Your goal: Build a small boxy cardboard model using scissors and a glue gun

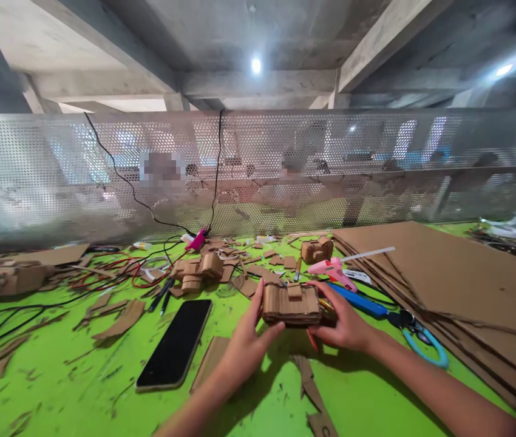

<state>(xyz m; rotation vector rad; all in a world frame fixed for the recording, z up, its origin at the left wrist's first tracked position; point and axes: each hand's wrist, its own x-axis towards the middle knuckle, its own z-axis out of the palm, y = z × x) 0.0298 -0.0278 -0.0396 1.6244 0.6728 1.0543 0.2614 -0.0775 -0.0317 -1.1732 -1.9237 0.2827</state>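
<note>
A small box-shaped cardboard model [291, 305] with a ribbed face and a little square tab on top is held up above the green table. My left hand [251, 334] grips its left end, thumb along the lower edge. At the right end, my right hand [340, 318] holds it between thumb and fingers. Something yellow and red shows partly by the right hand, too hidden to make out. Left of my hands lies a black phone [175, 345]. Just beyond the model is a pink glue gun [337, 271] with a clear stick in it.
Cardboard sheets [449, 273] are stacked at the right, beside a blue cutter [358, 301] and teal-handled scissors [426, 343]. Other cardboard models [198, 271], scraps and cables litter the green table [80, 388]. A perforated metal screen [258, 200] stands behind, with people beyond it.
</note>
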